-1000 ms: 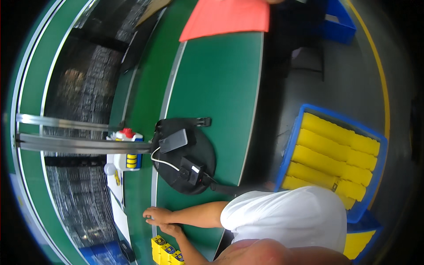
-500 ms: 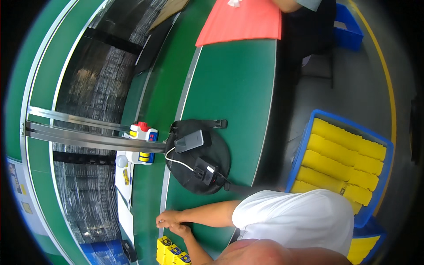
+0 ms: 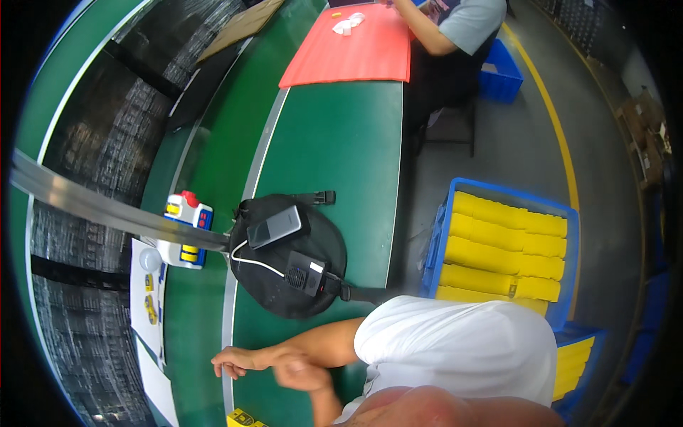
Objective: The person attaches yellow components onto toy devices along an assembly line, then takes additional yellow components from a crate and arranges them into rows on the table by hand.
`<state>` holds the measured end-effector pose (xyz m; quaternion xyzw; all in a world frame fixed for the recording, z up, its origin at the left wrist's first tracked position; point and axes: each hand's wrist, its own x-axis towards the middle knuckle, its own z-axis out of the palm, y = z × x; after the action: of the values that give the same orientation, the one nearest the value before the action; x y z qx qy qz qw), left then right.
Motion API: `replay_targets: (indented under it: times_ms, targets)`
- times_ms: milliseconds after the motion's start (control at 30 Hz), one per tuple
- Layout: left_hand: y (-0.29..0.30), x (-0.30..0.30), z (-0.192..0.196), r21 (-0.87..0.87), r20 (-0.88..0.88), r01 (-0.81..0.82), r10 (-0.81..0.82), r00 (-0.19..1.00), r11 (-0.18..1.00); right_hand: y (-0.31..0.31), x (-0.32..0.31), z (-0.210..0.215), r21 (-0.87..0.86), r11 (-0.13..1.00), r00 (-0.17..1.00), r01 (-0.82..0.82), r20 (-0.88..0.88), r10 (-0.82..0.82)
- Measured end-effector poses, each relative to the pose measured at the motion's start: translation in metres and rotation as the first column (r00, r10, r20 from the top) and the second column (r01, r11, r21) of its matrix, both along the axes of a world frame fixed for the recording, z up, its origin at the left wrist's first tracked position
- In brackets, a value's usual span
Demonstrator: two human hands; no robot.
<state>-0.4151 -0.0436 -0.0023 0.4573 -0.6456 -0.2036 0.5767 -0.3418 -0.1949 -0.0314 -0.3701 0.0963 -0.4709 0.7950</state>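
Near the lower edge of the head view, both of my hands meet over the green table [image 3: 334, 149]. My left hand [image 3: 235, 361] lies flat with fingers spread along the table's pale metal edge strip, grasping nothing. My right hand [image 3: 299, 373] sits just beside it, partly blurred and curled; I cannot tell whether its grip holds anything. Close below the hands, at the bottom rim, the corner of a yellow box [image 3: 242, 418] shows.

Farther up the table rests a round black pouch [image 3: 288, 267] with straps. On top of it lie a dark phone [image 3: 274, 226] and a small black device [image 3: 304, 273], joined by a white cable [image 3: 257, 262], likely parked there to stay within reach. Left of the pouch, a white control box [image 3: 183, 229] with red and yellow buttons hangs by a metal rail [image 3: 107, 208].

To my right, on the floor, a blue crate [image 3: 441, 235] holds rows of yellow boxes. At the far end another person's arm [image 3: 420, 32] rests by a red mat [image 3: 352, 50].
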Motion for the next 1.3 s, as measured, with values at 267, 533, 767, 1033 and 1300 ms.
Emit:
replay_targets:
  times_ms: [267,533,767,1033,1300]
  targets:
    - [0.014,-0.004,-0.01,-0.272,0.211,0.497,-0.453,0.866,0.824,0.033,0.001,-0.01,-0.519,0.844,0.881,-0.136,-0.453,-0.137]
    - [0.004,0.019,-0.004,-0.154,0.02,0.561,-0.565,0.825,0.813,0.056,-0.029,0.014,-0.6,0.778,0.794,-0.186,-0.558,-0.241]
    - [0.004,0.017,-0.008,-0.137,0.155,0.598,-0.579,0.801,0.79,0.057,-0.029,0.011,-0.604,0.77,0.782,-0.205,-0.575,-0.242]
    - [0.026,0.01,-0.013,-0.146,0.333,0.414,-0.349,0.876,0.899,0.059,-0.023,0.014,-0.678,0.694,0.749,-0.243,-0.586,-0.31]
    - [0.019,-0.005,0.001,-0.072,0.417,0.439,-0.373,0.829,0.895,0.058,-0.03,0.018,-0.667,0.679,0.693,-0.307,-0.645,-0.32]
